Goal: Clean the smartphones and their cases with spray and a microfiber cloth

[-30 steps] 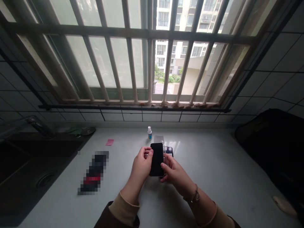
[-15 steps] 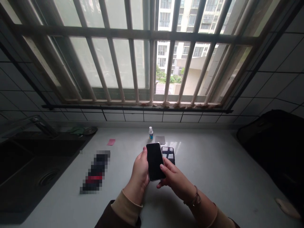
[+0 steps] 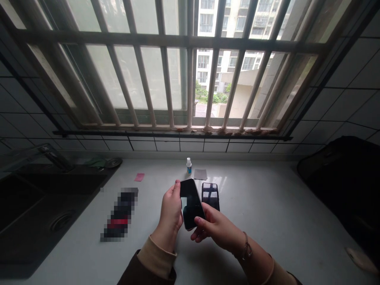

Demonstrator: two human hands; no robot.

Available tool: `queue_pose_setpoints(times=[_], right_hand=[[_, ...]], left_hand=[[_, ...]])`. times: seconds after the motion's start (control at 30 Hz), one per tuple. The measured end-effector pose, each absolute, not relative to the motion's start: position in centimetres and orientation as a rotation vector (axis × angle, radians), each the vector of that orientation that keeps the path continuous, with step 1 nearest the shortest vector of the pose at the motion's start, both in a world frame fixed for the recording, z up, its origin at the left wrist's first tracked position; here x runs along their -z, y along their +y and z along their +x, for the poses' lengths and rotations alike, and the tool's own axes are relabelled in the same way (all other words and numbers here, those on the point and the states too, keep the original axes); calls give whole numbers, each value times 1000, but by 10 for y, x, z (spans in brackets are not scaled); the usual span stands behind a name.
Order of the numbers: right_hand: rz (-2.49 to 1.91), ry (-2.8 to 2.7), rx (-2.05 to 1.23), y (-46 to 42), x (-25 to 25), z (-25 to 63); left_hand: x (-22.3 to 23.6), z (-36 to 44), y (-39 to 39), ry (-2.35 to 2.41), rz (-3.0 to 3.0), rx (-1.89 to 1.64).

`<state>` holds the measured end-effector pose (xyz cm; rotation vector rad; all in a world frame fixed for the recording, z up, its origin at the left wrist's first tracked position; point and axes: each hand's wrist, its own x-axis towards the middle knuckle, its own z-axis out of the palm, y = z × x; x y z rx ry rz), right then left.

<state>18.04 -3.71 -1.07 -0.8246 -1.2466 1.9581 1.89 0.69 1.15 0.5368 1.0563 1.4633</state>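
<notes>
Daylight pours in through the barred window (image 3: pixel 148 79), bright and washed out, leaving the room dim. Below the window, soft glare lies on the countertop (image 3: pixel 252 206) and the handheld phone (image 3: pixel 191 198). The sink (image 3: pixel 35 209), left of the window, sits in deep shadow. Bars bow toward the frame edges, wide-angle distortion. Mosaic blur patch (image 3: pixel 120 213) below the window; no motion blur.

Left hand (image 3: pixel 170 211) and right (image 3: pixel 215 225) hold a smartphone (image 3: pixel 191 200), seemingly.
</notes>
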Motion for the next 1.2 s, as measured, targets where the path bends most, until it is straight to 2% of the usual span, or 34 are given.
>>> queue_pose_setpoints(times=[0.2, 0.77, 1.2], right_hand=[[-855, -1285, -1949, -38, 10, 181], [-942, -1113, -1852, -40, -1, 178], [-903, -1127, -1809, -41, -2, 176]], left_hand=[[-11, 18, 8, 1111, 606, -1461], [-13, 39, -1, 894, 439, -1511], [-11, 41, -8, 895, 474, -1399]])
